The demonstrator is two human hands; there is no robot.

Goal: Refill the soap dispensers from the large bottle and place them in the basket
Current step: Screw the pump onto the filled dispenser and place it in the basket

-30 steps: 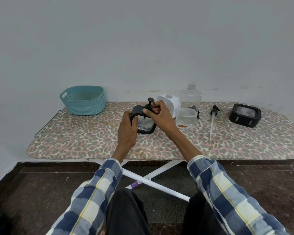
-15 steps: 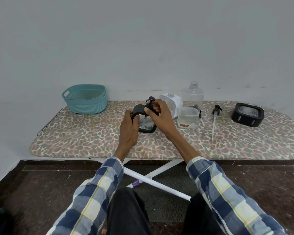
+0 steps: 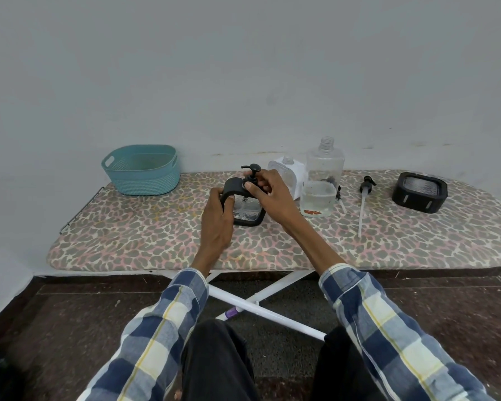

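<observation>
left hand [image 3: 217, 224] grips black-framed dispenser [image 3: 248, 211] | right hand [image 3: 268, 195] pinches its pump head [image 3: 253, 172] | fill level hidden by hands | basket [image 3: 141, 169] far left

Ironing board [image 3: 156, 241], leopard-print cover, white crossed legs, set against the wall. Far left: teal basket [image 3: 141, 170]. Centre: black-framed soap dispenser [image 3: 248, 211]. Right of it: white dispenser [image 3: 291, 175], clear large bottle [image 3: 323, 183] part full, loose pump with tube [image 3: 364, 204]. Far right: black-framed dispenser [image 3: 419, 192] lying flat.
</observation>
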